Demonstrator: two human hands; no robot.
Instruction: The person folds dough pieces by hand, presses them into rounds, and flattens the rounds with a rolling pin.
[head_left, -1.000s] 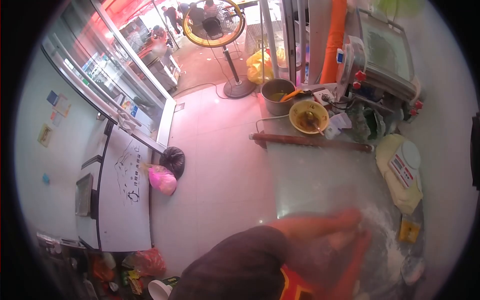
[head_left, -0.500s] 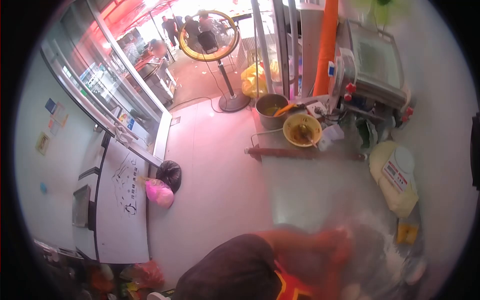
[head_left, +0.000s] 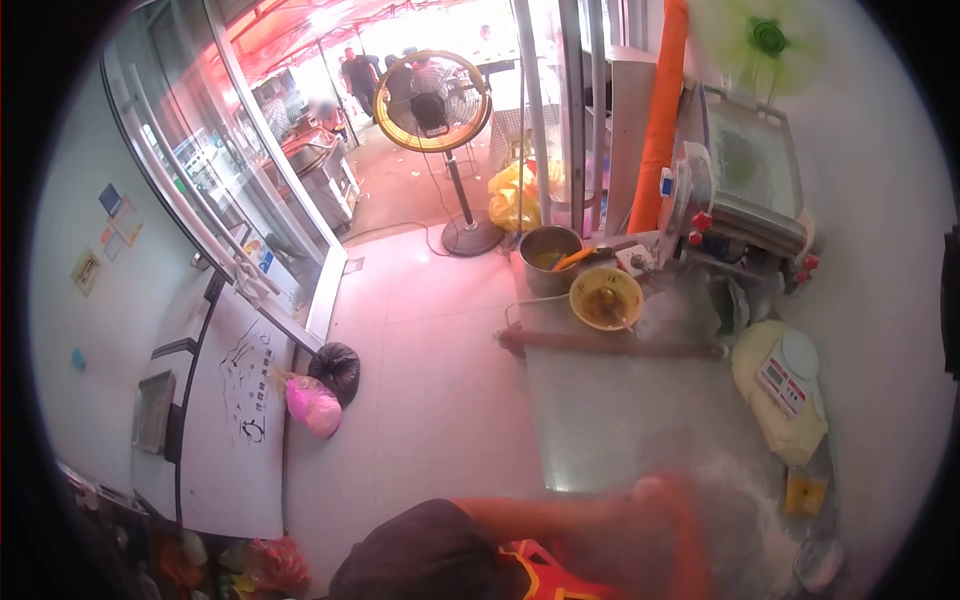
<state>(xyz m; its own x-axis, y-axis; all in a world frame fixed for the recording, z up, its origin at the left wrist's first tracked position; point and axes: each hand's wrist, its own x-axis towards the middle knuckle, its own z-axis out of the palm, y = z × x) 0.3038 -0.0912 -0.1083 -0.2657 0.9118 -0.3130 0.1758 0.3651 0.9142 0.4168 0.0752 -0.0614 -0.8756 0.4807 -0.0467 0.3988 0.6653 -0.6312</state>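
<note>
My left hand (head_left: 648,492) reaches in over the near part of the metal worktable (head_left: 620,410), its arm coming out of a dark sleeve (head_left: 425,550). Close beside it is my right hand (head_left: 685,500), the forearm running down to the bottom edge. Haze and motion smear both hands, so their fingers and anything between them cannot be made out. White powder (head_left: 768,500) is strewn on the table to their right. Beyond the hands, a long reddish-brown rolling pin (head_left: 620,343) lies across the table.
Behind the pin stand a yellow bowl (head_left: 590,312) with a spoon and a metal pot (head_left: 540,245) with an orange-handled tool. A white scale (head_left: 785,385) rests on a pale bag (head_left: 755,350) by the wall. A roller machine (head_left: 750,190) sits at back right; a standing fan (head_left: 455,190) is by the doorway.
The view has tilted up slightly, so the table things sit lower in the picture. My hands stay close together over the near table, still blurred.
</note>
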